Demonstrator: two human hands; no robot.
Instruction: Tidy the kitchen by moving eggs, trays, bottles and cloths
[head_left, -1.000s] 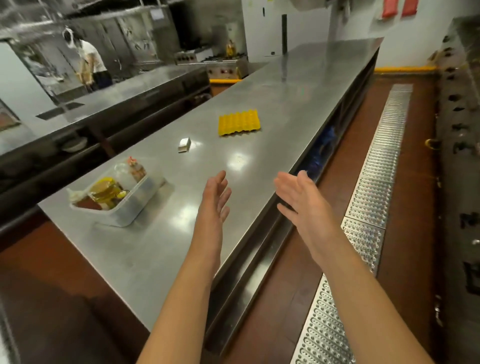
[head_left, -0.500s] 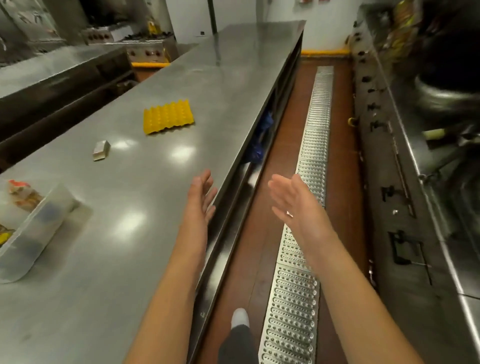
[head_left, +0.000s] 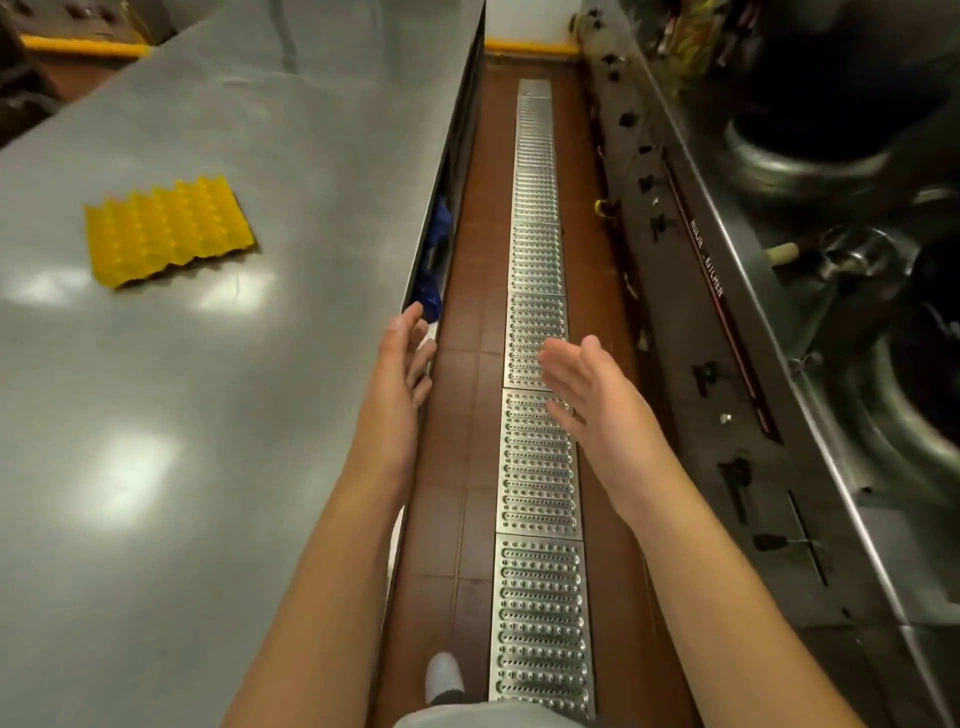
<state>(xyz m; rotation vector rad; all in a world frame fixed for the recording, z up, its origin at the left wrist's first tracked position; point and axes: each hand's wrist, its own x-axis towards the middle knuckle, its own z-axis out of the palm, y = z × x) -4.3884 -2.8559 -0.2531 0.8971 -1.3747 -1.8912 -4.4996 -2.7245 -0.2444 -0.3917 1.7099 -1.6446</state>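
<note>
Both hands were empty with fingers spread: the left hand (head_left: 402, 358) at the long steel counter (head_left: 218, 415) edge, the right hand (head_left: 592, 387) over the perforated metal floor grate (head_left: 537, 467) (aisle unobstructed). The yellow plastic egg tray (head_left: 169, 228) lay flat on the counter, well inside its edge.

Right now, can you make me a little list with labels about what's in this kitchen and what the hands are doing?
place: kitchen aisle between a long steel counter and a row of stoves
on the counter: one yellow egg tray, empty
under the counter edge: something blue, too hidden to name
floor: metal drain grate down the middle
left hand: open, holding nothing, at the counter edge
right hand: open, holding nothing, above the grate
</note>
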